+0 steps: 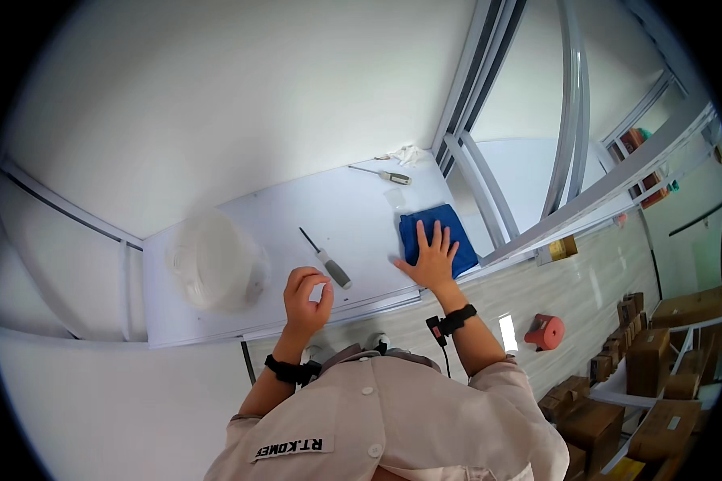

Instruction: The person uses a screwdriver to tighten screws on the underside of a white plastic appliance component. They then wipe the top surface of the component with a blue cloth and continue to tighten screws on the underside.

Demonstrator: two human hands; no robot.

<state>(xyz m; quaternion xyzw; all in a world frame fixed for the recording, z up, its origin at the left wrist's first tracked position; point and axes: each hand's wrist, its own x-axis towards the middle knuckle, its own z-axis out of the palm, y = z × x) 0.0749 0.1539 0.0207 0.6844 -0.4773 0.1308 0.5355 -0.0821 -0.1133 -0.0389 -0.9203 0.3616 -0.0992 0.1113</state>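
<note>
My right hand (434, 259) lies flat with fingers spread on a folded blue cloth (455, 224) at the right end of the white table (289, 215). Over the table's near edge hovers my left hand (306, 301), loosely curled, with a gap between thumb and fingers and nothing visible in it. Just right of it, apart from the fingers, rests a screwdriver (334, 270) with a grey handle, its dark shaft pointing away to the left. A second screwdriver (395, 177) lies near the back edge, beyond the cloth.
A rounded, translucent whitish object (214, 263) stands on the table's left part. A crumpled white rag (410, 155) is at the back right corner, with a small clear packet (395, 199) nearby. Metal frame posts (477, 72) rise on the right. A red stool (545, 331) and cardboard boxes (648, 362) are farther right.
</note>
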